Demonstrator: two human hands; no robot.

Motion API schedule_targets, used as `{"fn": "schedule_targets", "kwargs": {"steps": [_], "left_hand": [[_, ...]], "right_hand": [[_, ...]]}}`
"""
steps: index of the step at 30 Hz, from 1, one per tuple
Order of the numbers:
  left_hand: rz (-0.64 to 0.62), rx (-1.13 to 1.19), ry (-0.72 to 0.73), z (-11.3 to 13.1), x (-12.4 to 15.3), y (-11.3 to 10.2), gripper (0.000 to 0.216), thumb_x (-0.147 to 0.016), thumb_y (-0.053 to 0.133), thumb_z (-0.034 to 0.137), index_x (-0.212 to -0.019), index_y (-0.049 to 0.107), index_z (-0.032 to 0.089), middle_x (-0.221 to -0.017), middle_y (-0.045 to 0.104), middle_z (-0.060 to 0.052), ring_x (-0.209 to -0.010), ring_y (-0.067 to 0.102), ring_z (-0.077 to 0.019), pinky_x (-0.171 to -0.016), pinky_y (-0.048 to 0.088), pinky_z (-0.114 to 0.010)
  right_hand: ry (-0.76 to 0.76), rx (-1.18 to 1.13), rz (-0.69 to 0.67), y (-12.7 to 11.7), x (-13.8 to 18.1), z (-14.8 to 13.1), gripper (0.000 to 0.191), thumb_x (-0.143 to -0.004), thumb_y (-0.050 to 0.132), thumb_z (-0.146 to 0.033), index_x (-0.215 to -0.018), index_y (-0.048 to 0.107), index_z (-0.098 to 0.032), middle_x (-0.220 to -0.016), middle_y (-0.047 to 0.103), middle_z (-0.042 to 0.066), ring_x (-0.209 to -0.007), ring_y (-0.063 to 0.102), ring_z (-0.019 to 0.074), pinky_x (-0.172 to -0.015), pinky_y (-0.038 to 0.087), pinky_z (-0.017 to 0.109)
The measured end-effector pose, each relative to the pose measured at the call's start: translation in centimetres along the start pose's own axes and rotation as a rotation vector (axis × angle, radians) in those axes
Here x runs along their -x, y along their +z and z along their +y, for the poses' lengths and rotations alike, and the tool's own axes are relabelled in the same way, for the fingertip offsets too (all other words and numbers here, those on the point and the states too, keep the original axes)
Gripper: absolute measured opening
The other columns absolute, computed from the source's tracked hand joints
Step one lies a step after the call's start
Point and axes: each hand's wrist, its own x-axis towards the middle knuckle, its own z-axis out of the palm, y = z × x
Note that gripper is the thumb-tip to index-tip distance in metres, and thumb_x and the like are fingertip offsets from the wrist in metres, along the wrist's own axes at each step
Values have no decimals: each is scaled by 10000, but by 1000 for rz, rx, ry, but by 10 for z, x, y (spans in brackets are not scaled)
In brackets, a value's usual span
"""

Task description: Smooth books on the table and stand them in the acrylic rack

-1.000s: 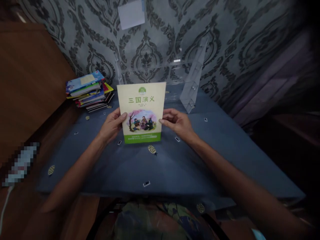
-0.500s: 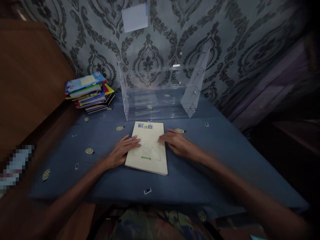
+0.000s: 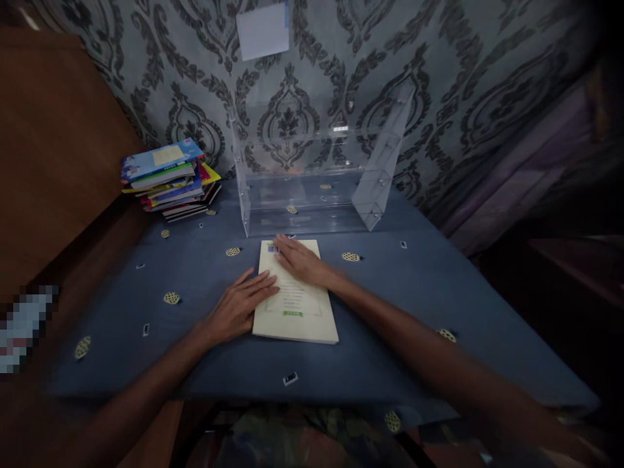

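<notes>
A cream-coloured book lies flat on the blue tablecloth in front of me, with green and dark print on its cover. Across its left edge rests my left hand, fingers stretched out over the cover. My right hand lies flat over the upper part of the book, its fingertips beside a barcode near the top left corner. That hand hides some of the print at the top. Just behind the book stands a clear acrylic rack with see-through shelves.
At the back left is an uneven stack of books, a blue one on top. A brown wooden panel rises on the left. Patterned wallpaper covers the wall behind, with a white sheet on it. The tablecloth has pineapple prints.
My right hand has moved left and up, from the book's right edge onto its top part. The book has turned slightly, its near end shifting right. My left hand stays at the left edge.
</notes>
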Motion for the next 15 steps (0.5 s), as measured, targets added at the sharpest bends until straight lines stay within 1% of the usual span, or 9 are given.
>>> {"fn": "schedule_targets", "kwargs": {"steps": [4,7,10,12,15], "left_hand": [[-57,14,-23,0,1,-3,534,-958,505,179,-1487,465,235,-1534,501,-105,-1470,412,-247,-1219,319,-531],[-167,34,-15,-6,-1,-15,593,-967,459,164,-1544,383,278,-1582,438,-77,-1502,356,-239,-1245,241,-549],[-286,68,-38,-27,-10,-30,623,-975,452,216,-1574,318,320,-1646,319,-44,-1533,284,-251,-1256,171,-565],[-332,98,-89,-46,-22,-35,612,-994,430,270,-1589,292,303,-1662,278,-42,-1543,256,-247,-1267,166,-519],[-322,133,-184,-72,-43,-33,591,-1038,356,434,-1591,300,230,-1662,275,-71,-1550,232,-237,-1264,199,-448]], "right_hand": [[82,32,77,-9,29,33,592,-1040,267,-452,-1521,415,-139,-1578,427,173,-1501,328,303,-1219,298,584],[112,27,143,-6,43,41,607,-1042,256,-475,-1526,412,-143,-1595,406,165,-1511,306,299,-1223,294,575],[118,5,186,-2,47,40,581,-1037,284,-449,-1520,430,-161,-1587,425,147,-1513,302,299,-1225,298,575],[117,-8,195,-1,47,37,567,-1031,301,-426,-1519,436,-171,-1584,434,133,-1513,304,296,-1225,303,575],[115,-14,194,-2,46,36,569,-1025,310,-403,-1511,446,-139,-1586,426,147,-1512,306,294,-1231,301,560]]}}
